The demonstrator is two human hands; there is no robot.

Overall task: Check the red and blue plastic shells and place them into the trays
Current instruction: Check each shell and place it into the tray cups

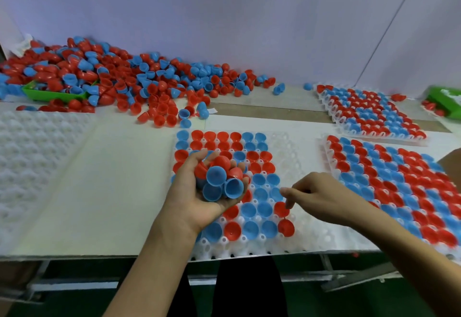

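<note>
1. At the far left I saw a stack of empty white trays on the bench, cut off by the frame edge, its pockets too washed out to count.
2. Behind it, a green bin lay mostly buried under the loose pile of red and blue shells along the back wall; I could make out only its front rim.
3. My left hand was held palm up over the left part of the middle tray, fingers curled round a handful of shells, blue cups facing me and red ones behind. It hid the tray pockets under it, so I could not tell what they held.
4. The middle tray was filled with red and blue shells on its left side; its right columns were bare and faint.
5. My right hand hovered low over that tray's lower right, fingers bent downward, the fingertips at a red shell seated in a pocket. Whether it pinched the shell or merely touched it I could not tell.
6. To the right lay a full tray, its near corner cut off by my forearm.
7. Behind it sat another full tray.
8. At the far right a green box was cropped and blurred.
</note>
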